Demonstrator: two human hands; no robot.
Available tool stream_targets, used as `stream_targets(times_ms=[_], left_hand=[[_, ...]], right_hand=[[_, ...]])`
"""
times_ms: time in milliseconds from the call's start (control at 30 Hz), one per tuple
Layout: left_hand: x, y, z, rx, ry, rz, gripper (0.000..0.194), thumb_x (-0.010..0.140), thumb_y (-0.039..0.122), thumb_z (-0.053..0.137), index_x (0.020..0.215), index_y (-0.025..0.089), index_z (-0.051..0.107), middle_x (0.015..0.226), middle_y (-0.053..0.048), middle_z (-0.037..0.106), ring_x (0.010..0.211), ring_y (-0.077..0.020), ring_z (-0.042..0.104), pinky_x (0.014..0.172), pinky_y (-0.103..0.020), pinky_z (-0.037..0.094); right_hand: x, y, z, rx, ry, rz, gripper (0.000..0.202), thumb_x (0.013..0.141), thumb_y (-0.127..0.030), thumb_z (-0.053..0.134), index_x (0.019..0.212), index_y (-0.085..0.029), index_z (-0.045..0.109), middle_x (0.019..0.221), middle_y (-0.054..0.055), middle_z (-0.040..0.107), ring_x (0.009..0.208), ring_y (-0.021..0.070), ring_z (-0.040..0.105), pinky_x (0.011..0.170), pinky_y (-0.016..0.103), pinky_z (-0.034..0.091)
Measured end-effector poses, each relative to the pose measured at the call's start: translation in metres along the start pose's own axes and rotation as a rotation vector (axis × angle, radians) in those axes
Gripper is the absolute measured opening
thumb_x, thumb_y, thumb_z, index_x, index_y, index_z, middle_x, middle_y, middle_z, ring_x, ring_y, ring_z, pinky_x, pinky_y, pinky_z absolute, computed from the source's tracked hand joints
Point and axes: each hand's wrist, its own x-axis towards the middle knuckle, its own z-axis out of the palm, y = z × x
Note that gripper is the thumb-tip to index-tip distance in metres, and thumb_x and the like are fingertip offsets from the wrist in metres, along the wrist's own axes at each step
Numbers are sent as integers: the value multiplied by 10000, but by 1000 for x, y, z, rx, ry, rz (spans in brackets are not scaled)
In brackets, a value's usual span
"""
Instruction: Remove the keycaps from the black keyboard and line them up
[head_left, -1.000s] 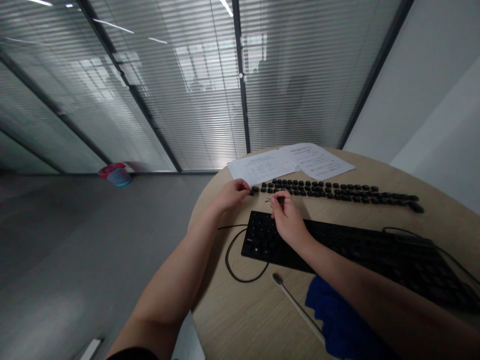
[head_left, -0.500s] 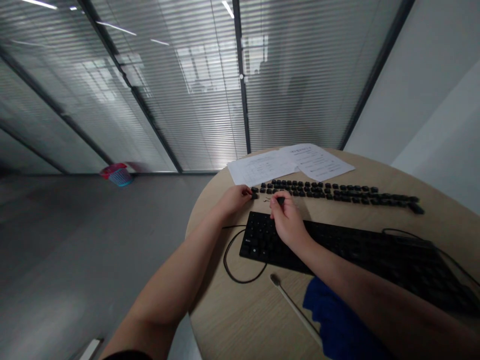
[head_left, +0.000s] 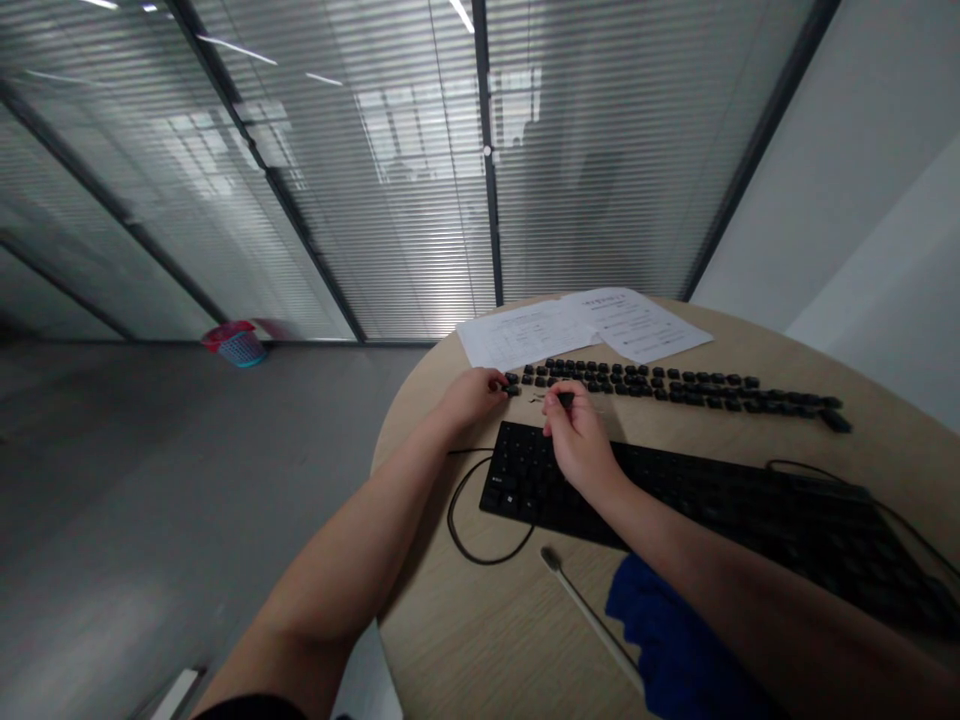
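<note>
My left hand (head_left: pixel 474 396) rests at the left end of the rows of loose black keycaps (head_left: pixel 637 370). Its fingers are bent together against a keycap (head_left: pixel 513 391) lying on the table. Over the upper left part of the black keyboard (head_left: pixel 517 470), my right hand (head_left: pixel 576 432) pinches another black keycap (head_left: pixel 565 399) between thumb and fingers. Small thin wire-like pieces (head_left: pixel 536 399) lie between the two hands. My right forearm crosses above the keyboard and hides part of it.
A toothbrush (head_left: pixel 589 615) and a blue cloth (head_left: pixel 660 640) lie in front of the keyboard on the round wooden table (head_left: pixel 465 640). A black cable (head_left: pixel 450 520) loops at the keyboard's left. Printed papers (head_left: pixel 525 335) are at the back; a basket (head_left: pixel 238 345) stands on the floor.
Both hands keep nearly the same place and grip. The whole view has shifted very slightly.
</note>
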Motion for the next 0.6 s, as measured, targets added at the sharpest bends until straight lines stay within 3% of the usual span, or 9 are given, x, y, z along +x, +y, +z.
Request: stream_targets(times_ms=[600], left_hand=[[-4, 2, -8, 11, 0, 35, 292, 874, 177, 693, 1147, 181, 795, 1004, -81, 806, 836, -225, 698, 794, -296, 524]], right_hand=[[1, 7, -1, 33, -19, 8, 246, 1020, -498, 496, 1081, -261, 524, 742, -36, 575, 610, 166, 573, 599, 295, 448]])
